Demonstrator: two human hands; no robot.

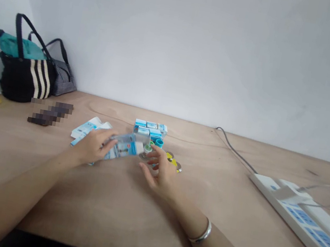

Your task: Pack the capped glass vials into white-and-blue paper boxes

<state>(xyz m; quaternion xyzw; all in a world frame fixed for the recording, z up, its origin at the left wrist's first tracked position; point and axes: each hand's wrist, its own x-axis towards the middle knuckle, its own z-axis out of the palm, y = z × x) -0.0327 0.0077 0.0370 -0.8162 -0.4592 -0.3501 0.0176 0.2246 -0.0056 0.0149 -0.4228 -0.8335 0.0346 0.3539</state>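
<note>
Two hands show in our head view: our left hand (92,147) has its fingers closed on a flat blue-and-white packet (124,147), which lies just right of them, long axis slanting toward our right hand (160,174). Those right fingers (154,160) are spread apart, just beside a green cap (148,148).

The carton (124,147) is white with light-blue panels, like the stacked small boxes (150,129); the tote bag (25,82) is black with cream stripes, the power strip (302,216) white with blue panels, the wooden tabletop (195,239) tan.
</note>
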